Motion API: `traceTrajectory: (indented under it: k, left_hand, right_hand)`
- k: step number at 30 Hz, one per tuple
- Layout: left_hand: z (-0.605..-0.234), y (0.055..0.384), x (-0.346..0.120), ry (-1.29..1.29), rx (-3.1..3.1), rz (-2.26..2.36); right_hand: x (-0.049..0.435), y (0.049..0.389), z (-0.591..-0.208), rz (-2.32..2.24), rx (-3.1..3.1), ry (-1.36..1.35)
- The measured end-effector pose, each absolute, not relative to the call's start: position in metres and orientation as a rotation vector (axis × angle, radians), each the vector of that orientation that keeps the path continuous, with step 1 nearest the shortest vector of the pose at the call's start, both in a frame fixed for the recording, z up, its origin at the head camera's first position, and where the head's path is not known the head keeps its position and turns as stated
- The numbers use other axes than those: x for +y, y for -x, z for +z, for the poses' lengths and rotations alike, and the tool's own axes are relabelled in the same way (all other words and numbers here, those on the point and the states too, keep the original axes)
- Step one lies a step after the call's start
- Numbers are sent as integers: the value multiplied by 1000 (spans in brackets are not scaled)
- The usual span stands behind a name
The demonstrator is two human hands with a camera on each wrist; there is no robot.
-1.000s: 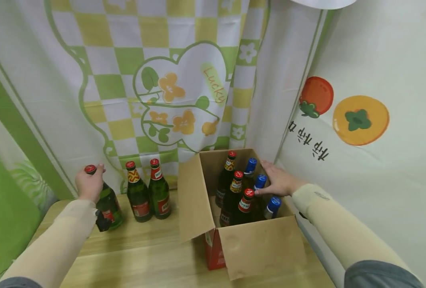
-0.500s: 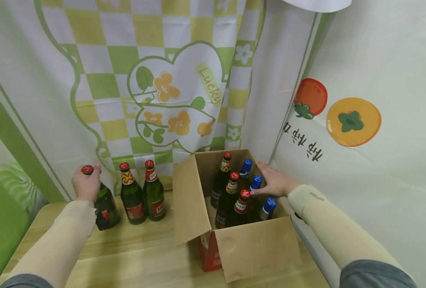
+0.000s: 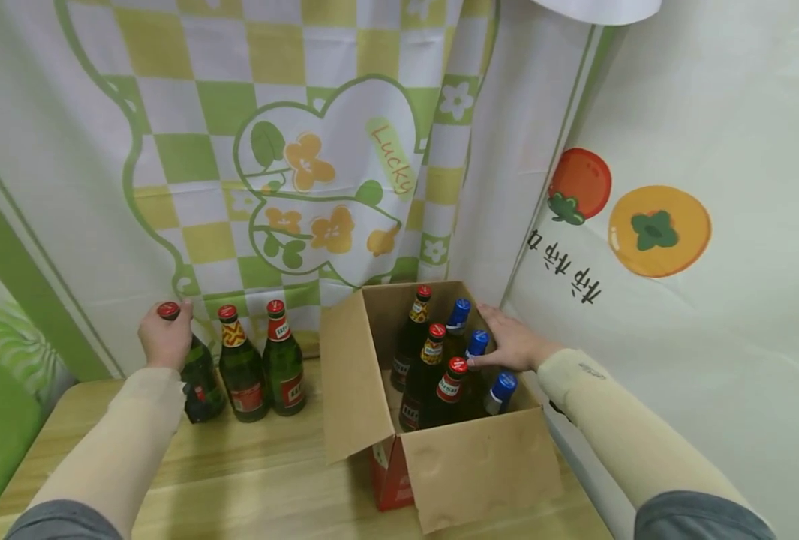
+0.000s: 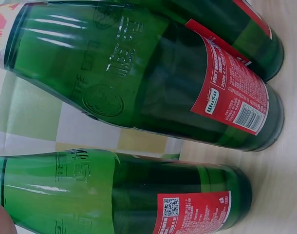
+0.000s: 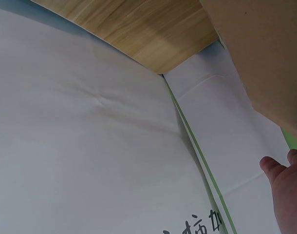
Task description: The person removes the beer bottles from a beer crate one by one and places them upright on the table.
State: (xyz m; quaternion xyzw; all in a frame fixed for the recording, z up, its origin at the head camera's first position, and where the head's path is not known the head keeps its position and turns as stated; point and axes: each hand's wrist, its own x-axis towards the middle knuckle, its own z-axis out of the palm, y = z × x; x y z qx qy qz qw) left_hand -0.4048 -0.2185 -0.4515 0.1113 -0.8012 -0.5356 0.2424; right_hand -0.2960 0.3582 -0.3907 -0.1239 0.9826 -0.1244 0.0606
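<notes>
At the left of the head view, my left hand (image 3: 166,335) grips the neck of a green glass beer bottle (image 3: 203,386) just below its red cap. In the left wrist view this beer bottle's red label (image 4: 192,212) shows. Beside it stand two more green beer bottles (image 3: 242,375) (image 3: 283,375), close together. My right hand (image 3: 512,341) holds the right rim of an open cardboard box (image 3: 476,465), thumb inside, near a blue-capped bottle (image 3: 478,343). Several bottles stand in the box, some red-capped (image 3: 449,388), others blue-capped.
The box's left flap (image 3: 352,375) and front flap hang outward over the wooden table (image 3: 257,480). Behind the table hangs a checked curtain (image 3: 223,157). A white wall covering (image 3: 676,337) with printed fruit borders the right side.
My left hand has brought its beer bottle a little to the right, nearer the two standing bottles. The right hand stays on the box. The head view has shifted slightly.
</notes>
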Motion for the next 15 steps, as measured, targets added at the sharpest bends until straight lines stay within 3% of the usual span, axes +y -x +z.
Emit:
traceTrajectory:
  k: [15]
  left_hand:
    - [-452,396,-211,-203,-2255,-1449]
  right_hand:
    - [355,299,-390,-354,2967,386]
